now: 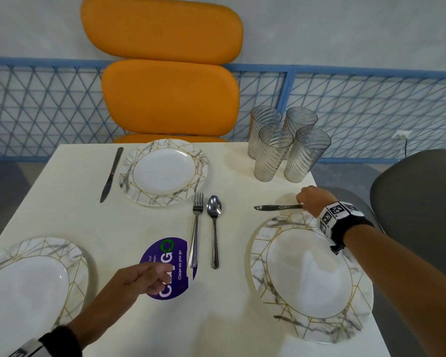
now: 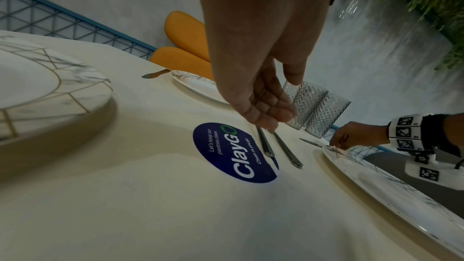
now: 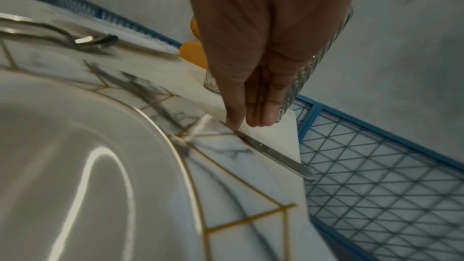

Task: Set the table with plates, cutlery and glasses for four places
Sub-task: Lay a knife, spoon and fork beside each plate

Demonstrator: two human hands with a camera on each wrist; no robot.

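Pinching the knife (image 1: 278, 207) handle at right of frame, the right hand (image 1: 311, 199) could knock the nearby glasses (image 1: 289, 143); left hand (image 1: 142, 279) hovers loosely curled, empty.

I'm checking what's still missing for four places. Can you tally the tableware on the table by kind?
Plates: 3
Knives: 2
Forks: 1
Spoons: 1
Glasses: 4
Total: 11
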